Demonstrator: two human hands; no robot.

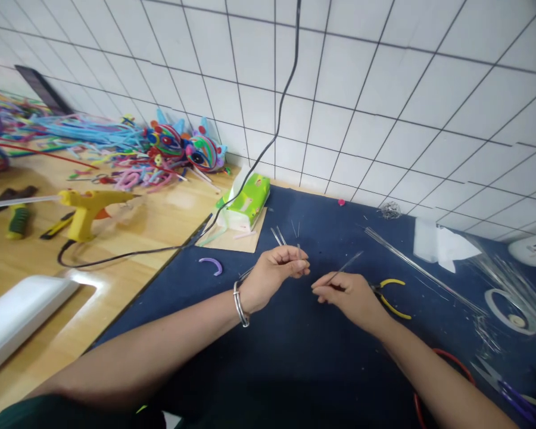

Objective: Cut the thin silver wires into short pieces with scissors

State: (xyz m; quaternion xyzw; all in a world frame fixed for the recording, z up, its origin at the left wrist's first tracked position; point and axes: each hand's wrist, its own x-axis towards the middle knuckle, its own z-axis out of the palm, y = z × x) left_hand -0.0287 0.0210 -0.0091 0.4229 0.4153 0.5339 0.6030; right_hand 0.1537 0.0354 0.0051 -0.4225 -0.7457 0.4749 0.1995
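Pinched between thumb and fingertips, a thin wire (348, 261) juts up and away from the right hand (346, 295); the left hand (274, 274), thumb pressed to its fingers, clamps a narrow strip (299, 250) that pokes up past the fingertips. The hands are near each other but apart, both above the blue mat (330, 232). Its dark, flat surface should make fine metal easy enough to spot, though hard to pick up with bare fingers. Right of the hands, long wires (424, 271) lie in a loose, nearly straight bundle; they look springy, and would probably be best lifted near the middle, so the ends don't whip about. Pliers (395, 308) with yellow handles sit partly behind the right hand, and should grip or bend such stock more firmly than skin can. Beyond the left hand a few pale strands (278, 236) fan out; whether that hand holds them or they lie on the mat, I cannot tell. The wire and strip are slightest of all: likely almost weightless, stiff along their length yet easily kinked, smooth enough to roll in the fingers. A pinch close to the working end should steady them; the tips may prick.
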